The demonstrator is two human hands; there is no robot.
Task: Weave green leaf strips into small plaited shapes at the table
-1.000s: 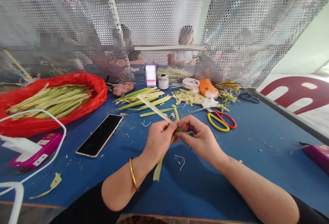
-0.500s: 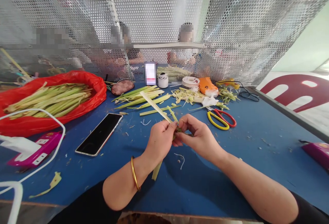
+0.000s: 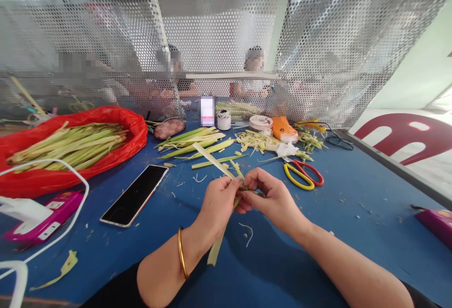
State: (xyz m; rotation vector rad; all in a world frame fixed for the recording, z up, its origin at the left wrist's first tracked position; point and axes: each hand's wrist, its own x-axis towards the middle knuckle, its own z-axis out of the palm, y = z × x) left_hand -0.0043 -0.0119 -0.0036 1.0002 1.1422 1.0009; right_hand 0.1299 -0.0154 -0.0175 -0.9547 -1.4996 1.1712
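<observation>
The left hand [image 3: 219, 204] and the right hand [image 3: 271, 199] meet over the middle of the blue table [image 3: 370, 218]. Between them are the pale green leaf strips [image 3: 212, 157], one long end slanting up and away past the left fingers, another hanging below toward the near edge. The left thumb and fingers pinch the strips near where they cross; the right thumb and fingertips are drawn together on the same spot, gripping a small part that the fingers mostly hide. A gold bracelet [image 3: 181, 254] circles the left wrist. Just below the hands a white thread [image 3: 250, 235] lies on the table. Beyond them rests a bunch of leaves [image 3: 197, 142], with a heap of scraps [image 3: 256, 142] to its right. The scissors [image 3: 307, 187], with one yellow and one red handle, lie near the right hand. To the left are a dark-screened phone [image 3: 135, 196] and a red bag [image 3: 136, 133] holding long stalks [image 3: 81, 145]. Behind the perforated screen [image 3: 226, 25] at the back, people sit.
</observation>
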